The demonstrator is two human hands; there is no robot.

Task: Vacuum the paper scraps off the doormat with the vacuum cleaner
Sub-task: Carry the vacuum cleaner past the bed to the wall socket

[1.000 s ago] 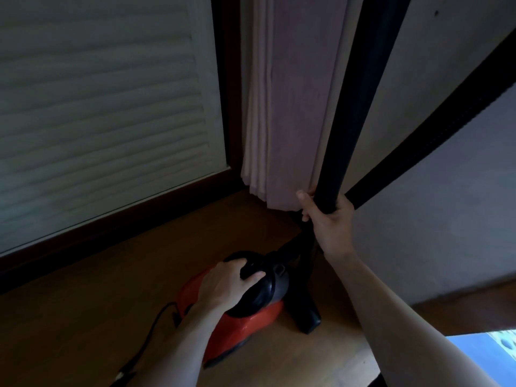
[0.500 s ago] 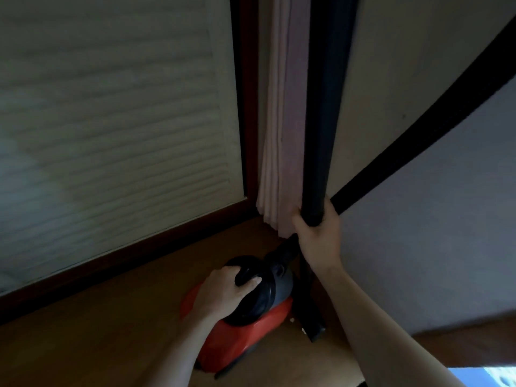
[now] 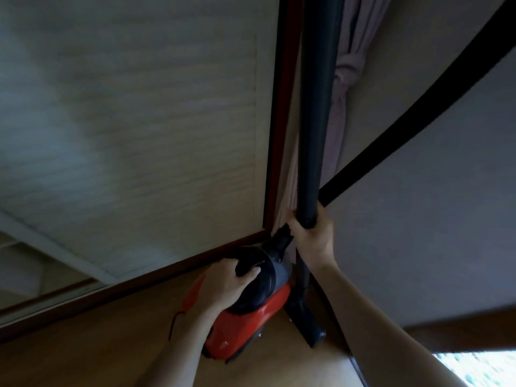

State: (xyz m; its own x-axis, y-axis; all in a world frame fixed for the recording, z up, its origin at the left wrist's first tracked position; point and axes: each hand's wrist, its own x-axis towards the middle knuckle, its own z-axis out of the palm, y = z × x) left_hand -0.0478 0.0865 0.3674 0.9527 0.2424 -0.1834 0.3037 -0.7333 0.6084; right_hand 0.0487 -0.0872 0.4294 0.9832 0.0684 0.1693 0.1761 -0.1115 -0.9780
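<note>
Black plastic fills both hands: the left hand (image 3: 227,284) grips the handle atop the red vacuum cleaner (image 3: 252,314), the right hand (image 3: 312,236) clasps its upright wand (image 3: 317,107). Within 1 second the view has swung upward, suggesting the machine is being lifted from its corner; doormat and scraps remain unseen.

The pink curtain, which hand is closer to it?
The right hand. It grips the black tube right beside the curtain, about at its bottom edge. The left hand is lower down and further away, holding the handle on top of the red vacuum cleaner.
</note>
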